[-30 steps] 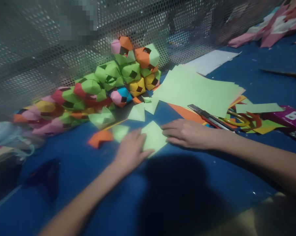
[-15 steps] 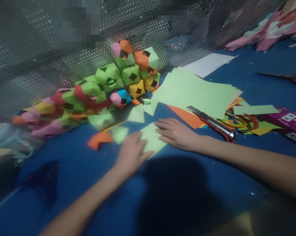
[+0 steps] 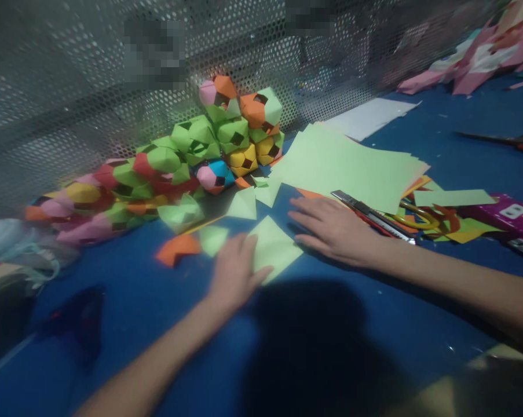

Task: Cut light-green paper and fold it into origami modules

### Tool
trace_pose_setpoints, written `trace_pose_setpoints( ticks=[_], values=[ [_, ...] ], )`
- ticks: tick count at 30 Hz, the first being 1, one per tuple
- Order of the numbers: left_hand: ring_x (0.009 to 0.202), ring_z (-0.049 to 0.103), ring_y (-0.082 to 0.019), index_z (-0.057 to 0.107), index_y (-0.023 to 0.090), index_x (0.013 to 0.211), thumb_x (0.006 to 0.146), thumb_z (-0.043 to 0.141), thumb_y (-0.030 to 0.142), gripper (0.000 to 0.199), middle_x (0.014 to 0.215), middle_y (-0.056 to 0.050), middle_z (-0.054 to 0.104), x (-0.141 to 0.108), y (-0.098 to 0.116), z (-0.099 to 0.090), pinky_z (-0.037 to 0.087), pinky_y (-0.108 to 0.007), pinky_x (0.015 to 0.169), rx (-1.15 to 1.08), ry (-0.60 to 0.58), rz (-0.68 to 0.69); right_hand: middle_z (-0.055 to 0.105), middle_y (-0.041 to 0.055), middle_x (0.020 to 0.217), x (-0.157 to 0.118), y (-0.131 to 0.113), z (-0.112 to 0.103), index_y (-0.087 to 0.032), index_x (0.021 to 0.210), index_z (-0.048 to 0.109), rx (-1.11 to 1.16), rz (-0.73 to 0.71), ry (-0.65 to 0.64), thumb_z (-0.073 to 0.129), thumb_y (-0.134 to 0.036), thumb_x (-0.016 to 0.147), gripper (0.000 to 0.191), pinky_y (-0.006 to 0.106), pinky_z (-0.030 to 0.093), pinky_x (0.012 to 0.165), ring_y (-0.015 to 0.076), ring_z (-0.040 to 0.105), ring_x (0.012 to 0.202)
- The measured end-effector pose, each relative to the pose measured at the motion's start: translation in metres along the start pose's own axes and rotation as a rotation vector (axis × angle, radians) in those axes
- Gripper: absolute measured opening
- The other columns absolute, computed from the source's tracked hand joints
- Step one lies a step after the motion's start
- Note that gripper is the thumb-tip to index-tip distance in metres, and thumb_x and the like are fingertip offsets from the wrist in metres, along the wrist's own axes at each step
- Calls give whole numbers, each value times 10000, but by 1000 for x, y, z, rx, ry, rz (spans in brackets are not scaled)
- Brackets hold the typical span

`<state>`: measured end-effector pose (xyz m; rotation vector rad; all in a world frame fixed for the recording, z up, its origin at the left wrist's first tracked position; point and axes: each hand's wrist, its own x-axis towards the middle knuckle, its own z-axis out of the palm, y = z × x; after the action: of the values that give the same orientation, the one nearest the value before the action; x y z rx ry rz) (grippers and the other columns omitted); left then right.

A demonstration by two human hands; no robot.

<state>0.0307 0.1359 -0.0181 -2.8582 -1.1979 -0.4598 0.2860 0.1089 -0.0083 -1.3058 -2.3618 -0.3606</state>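
Observation:
A small square of pale green paper (image 3: pixel 277 248) lies on the blue surface with one corner pointing away from me. My left hand (image 3: pixel 236 265) rests on its left side, thumb spread from the fingers, pressing rather than gripping. Just right of the square is my right hand (image 3: pixel 331 229), fingers outstretched and holding nothing, close to a utility knife (image 3: pixel 369 215). Beyond the square sit folded pale green pieces (image 3: pixel 242 202). An orange folded piece (image 3: pixel 178 249) lies left of my left hand, beside another small green piece (image 3: pixel 213 238).
Many-coloured folded paper balls (image 3: pixel 194 139) are piled against a perforated metal panel (image 3: pixel 252 58). A stack of green sheets (image 3: pixel 343 162) lies at the back. To the right are yellow scissor handles (image 3: pixel 421 220), paper scraps and a purple box (image 3: pixel 513 217).
My right hand has slid right, off the green square, uncovering its right side. The left hand stays on the paper. The view has shifted slightly.

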Motion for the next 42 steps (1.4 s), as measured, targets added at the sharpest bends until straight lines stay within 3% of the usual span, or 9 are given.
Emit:
trace_pose_setpoints(
  ticks=[4, 7, 11, 15, 19, 25, 30, 39, 42],
  values=[
    [1147, 500, -326, 428, 148, 1275, 849, 544, 462, 543, 1236, -189, 517, 0, -3, 2, 443, -495, 937, 6, 24, 19, 531, 219, 1280, -31, 23, -25, -77, 1213, 539, -160, 246, -140, 376, -384, 941, 442, 456, 447, 859, 335, 521, 1111],
    [1138, 507, -328, 426, 136, 1265, 850, 545, 454, 536, 1229, -193, 516, 1, -5, 3, 455, -489, 926, 11, 34, 31, 630, 184, 1018, -57, 31, -32, -105, 1121, 576, -269, 458, -241, 394, -406, 912, 409, 401, 451, 690, 307, 577, 874],
    [1157, 496, -331, 408, 146, 1279, 854, 540, 457, 543, 1248, -197, 498, 1, -4, 2, 457, -503, 921, -8, 27, 18, 599, 159, 843, -73, 34, -29, -110, 1005, 613, -246, 556, -289, 397, -335, 893, 331, 342, 391, 582, 282, 556, 754],
    [1170, 488, -326, 390, 144, 1289, 852, 547, 453, 558, 1249, -195, 489, 2, -3, 0, 453, -495, 934, -23, 15, 15, 591, 157, 842, -73, 35, -31, -116, 1008, 634, -89, 497, -141, 391, -320, 905, 334, 361, 417, 624, 276, 551, 772],
    [1160, 492, -317, 384, 148, 1288, 854, 550, 444, 551, 1244, -186, 488, 3, -2, -2, 452, -487, 936, -33, 5, 15, 614, 138, 944, -68, 23, -37, -143, 1111, 620, 102, 320, -9, 401, -302, 931, 325, 362, 458, 729, 244, 556, 847],
    [1162, 492, -318, 369, 166, 1298, 849, 562, 425, 552, 1245, -177, 483, 3, -1, -3, 449, -489, 949, -48, 19, 17, 626, 142, 958, -60, 7, -31, -148, 1166, 609, 222, 180, -74, 368, -278, 954, 347, 361, 478, 705, 236, 560, 862],
    [1164, 490, -321, 377, 175, 1291, 840, 575, 420, 550, 1233, -175, 497, 4, -1, -3, 450, -499, 950, -63, 42, 38, 625, 161, 960, -55, 8, -27, -132, 1162, 616, 160, 211, -86, 351, -279, 957, 365, 378, 469, 691, 246, 544, 846],
    [1152, 504, -332, 406, 122, 1252, 831, 582, 448, 560, 1224, -207, 497, 3, -2, -1, 465, -484, 940, 2, 40, 47, 631, 152, 970, -55, 10, -34, -103, 1196, 604, 224, 45, -163, 343, -249, 972, 374, 365, 448, 728, 226, 521, 854],
    [1237, 444, -370, 436, 139, 1229, 826, 582, 466, 539, 1315, -228, 448, 3, -1, -4, 424, -536, 971, 34, 75, 55, 627, 145, 989, -60, 13, -37, -116, 1205, 602, 260, 41, -177, 347, -274, 978, 376, 357, 447, 741, 218, 527, 869]
  ],
)
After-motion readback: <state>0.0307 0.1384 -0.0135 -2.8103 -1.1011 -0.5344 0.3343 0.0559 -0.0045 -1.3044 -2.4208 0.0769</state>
